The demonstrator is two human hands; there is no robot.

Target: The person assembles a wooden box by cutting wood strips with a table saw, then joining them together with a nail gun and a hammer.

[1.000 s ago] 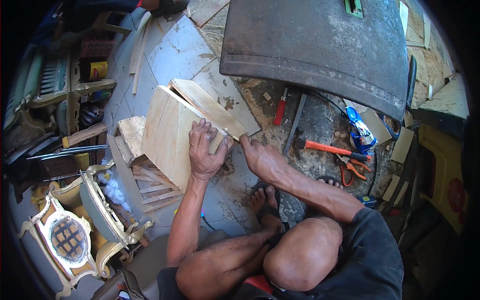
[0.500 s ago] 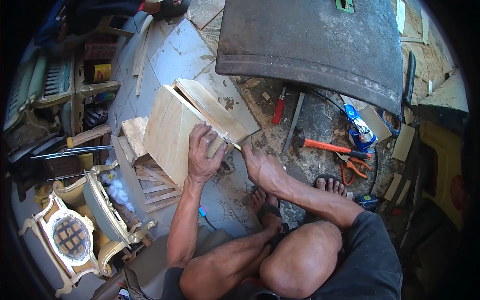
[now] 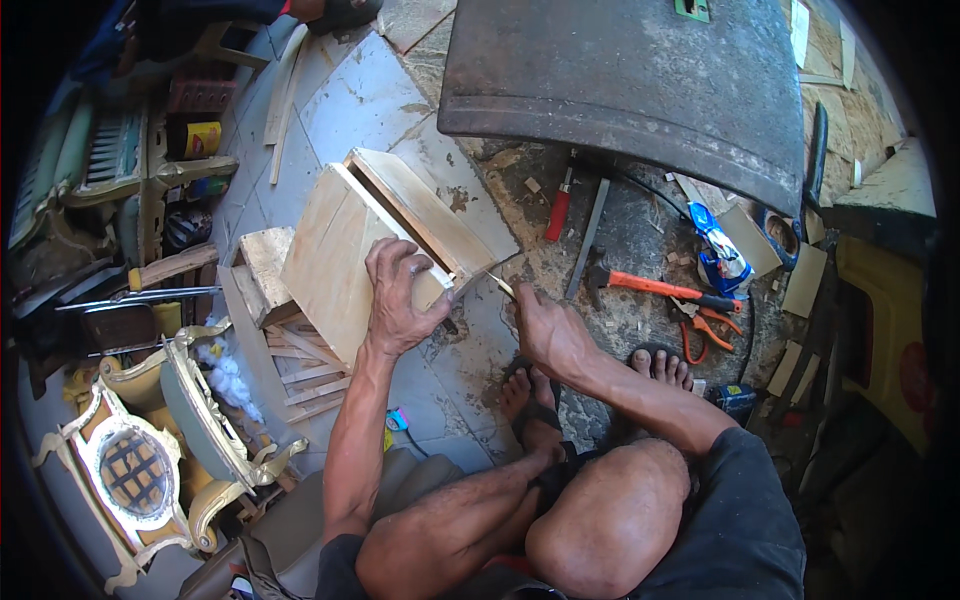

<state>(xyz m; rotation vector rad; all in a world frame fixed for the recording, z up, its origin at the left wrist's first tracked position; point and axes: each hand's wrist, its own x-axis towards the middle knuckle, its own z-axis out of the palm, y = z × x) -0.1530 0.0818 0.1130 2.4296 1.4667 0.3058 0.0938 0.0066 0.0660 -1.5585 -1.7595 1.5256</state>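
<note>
A pale wooden box (image 3: 325, 260) shaped like a drawer stands tilted in front of me, with a long gap between its top board and a side board (image 3: 430, 205). My left hand (image 3: 398, 300) grips the box's near right corner, fingers bent over the top board and thumb at the edge. A small dark tip shows beneath that thumb; I cannot make out what it is. To the right, my right hand (image 3: 545, 325) is closed around a thin, pale, stick-like tool (image 3: 502, 286). Its tip points toward the box corner but is apart from it.
A dark worn panel (image 3: 620, 80) overhangs the far side. Right of my hand lie a red-handled tool (image 3: 558, 212), a metal strip (image 3: 588, 240), an orange hammer (image 3: 660, 290), pliers (image 3: 708, 330) and a blue-white packet (image 3: 718, 248). Wood scraps (image 3: 315, 370) and a carved chair frame (image 3: 150, 460) are left.
My right hand has drawn back to the right, taking the thin tool away from the box corner. My left hand keeps its place on the box, its fingers slightly shifted.
</note>
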